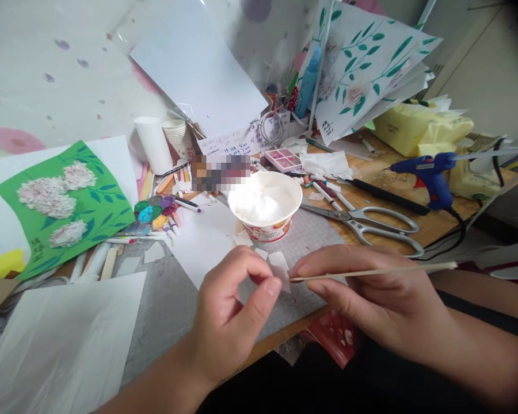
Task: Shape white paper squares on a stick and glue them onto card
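Observation:
My left hand (pixel 237 310) has its thumb and index finger pinched on a small piece of thin white paper (pixel 280 271). Facing it, my right hand (pixel 384 299) grips a thin wooden stick (pixel 397 270) between thumb and fingers. The stick lies nearly level, and its left tip is close to the paper piece. Just beyond both hands stands a white paper bowl (pixel 270 232) with a red printed band and white pieces inside. Several paper scraps (pixel 243 238) lie by its base on the grey cutting mat (pixel 155 322).
Large scissors (pixel 384 224) lie right of the bowl, near a blue glue gun (pixel 434 172) with its cord. Pens and a paint palette (pixel 149 215) are on the left. A green flower picture (pixel 69 207) and paper cups (pixel 153 146) stand behind.

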A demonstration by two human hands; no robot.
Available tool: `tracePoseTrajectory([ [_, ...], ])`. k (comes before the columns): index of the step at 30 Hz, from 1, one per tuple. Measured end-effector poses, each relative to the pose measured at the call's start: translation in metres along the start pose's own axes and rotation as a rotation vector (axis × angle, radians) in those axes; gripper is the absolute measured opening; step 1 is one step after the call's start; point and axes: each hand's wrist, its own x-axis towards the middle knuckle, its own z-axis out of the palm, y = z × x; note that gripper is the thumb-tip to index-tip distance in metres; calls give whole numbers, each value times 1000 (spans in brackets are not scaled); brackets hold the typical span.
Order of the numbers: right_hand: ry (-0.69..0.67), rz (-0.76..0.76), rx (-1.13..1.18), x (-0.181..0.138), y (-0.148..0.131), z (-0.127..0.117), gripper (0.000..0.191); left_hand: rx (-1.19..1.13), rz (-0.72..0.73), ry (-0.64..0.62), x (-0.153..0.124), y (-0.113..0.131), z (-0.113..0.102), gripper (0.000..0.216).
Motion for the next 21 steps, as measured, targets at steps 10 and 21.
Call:
tracePoseTrajectory([
  [10, -102, -110, -134, -1, 1, 0, 15, 168, -26, -14, 7, 5, 5, 11],
  [21, -79, -67, -117, -1, 1, 0, 14, 37, -131, -18, 6, -4, 2, 13],
])
